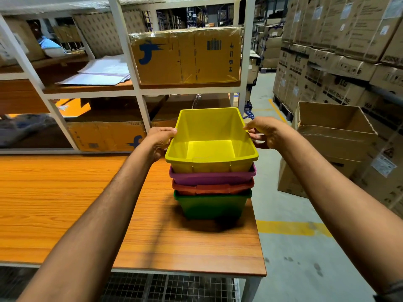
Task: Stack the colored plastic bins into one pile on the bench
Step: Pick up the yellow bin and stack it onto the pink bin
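A pile of nested plastic bins stands near the right end of the wooden bench (pixel 65 203). A green bin (pixel 212 207) is at the bottom, an orange-red bin (pixel 212 188) sits in it, a purple bin (pixel 211 176) above that, and a yellow bin (pixel 210 138) is on top, open side up and empty. My left hand (pixel 160 139) grips the yellow bin's left rim. My right hand (pixel 265 132) holds its right rim with the fingers curled over the edge.
White metal shelving (pixel 135 92) with cardboard boxes (pixel 187 56) and papers rises behind the bench. An open cardboard box (pixel 333 125) and stacked cartons (pixel 349 40) stand right of the bench across a concrete aisle. The bench's right edge is close to the pile.
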The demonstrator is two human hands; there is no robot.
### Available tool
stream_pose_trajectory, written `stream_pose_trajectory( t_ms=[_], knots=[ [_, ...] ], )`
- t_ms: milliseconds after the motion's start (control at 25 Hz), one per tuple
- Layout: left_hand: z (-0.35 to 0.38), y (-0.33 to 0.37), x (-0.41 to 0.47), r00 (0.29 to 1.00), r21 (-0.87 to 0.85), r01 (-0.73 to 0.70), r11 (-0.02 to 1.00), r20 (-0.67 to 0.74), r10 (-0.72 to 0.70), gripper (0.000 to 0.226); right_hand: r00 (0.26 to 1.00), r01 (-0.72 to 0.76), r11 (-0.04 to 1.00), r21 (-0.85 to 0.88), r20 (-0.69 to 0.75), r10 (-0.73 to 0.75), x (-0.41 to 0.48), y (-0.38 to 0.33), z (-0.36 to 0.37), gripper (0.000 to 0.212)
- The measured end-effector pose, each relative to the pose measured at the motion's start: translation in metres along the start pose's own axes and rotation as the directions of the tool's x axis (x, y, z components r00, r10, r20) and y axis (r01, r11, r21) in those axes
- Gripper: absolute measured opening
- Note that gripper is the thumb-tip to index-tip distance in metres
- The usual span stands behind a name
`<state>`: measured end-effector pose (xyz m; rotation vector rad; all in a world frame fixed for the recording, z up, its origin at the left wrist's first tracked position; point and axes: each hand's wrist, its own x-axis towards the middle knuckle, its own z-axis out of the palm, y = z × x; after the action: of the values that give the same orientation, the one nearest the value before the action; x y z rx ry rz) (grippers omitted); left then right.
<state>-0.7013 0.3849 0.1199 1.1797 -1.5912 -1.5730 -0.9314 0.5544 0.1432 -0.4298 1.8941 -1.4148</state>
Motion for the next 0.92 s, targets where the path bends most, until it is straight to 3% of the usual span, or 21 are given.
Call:
stream_pose_trajectory(
  t_ms=[160,320,400,600,920],
  knots=[
    [0.001,-0.002,0.001,1.0,-0.063,-0.002,0.998,-0.015,0.001,0.026,1.0,0.005,0.998,0.064,-0.024,-0.003,0.003,-0.004,-0.001,0.021],
    [0.002,-0.006,0.004,1.0,-0.062,-0.011,0.998,-0.024,0.009,0.012,0.997,-0.076,0.997,0.034,-0.003,0.076,-0.002,-0.002,-0.001,0.006],
    [0.002,-0.007,0.005,0.999,-0.061,-0.013,0.998,-0.041,0.011,0.009,0.994,-0.101,0.994,0.053,0.039,0.099,0.0,0.002,0.002,0.014],
    [0.002,-0.004,0.009,0.997,-0.154,-0.041,0.987,-0.07,0.031,0.009,0.999,-0.051,0.99,0.134,-0.001,0.052,0.01,-0.009,0.003,0.024],
    [-0.001,-0.009,0.012,0.999,-0.134,-0.032,0.99,-0.029,0.028,0.023,0.999,-0.049,0.989,0.137,0.007,0.048,0.008,-0.005,0.007,0.018]
  ],
)
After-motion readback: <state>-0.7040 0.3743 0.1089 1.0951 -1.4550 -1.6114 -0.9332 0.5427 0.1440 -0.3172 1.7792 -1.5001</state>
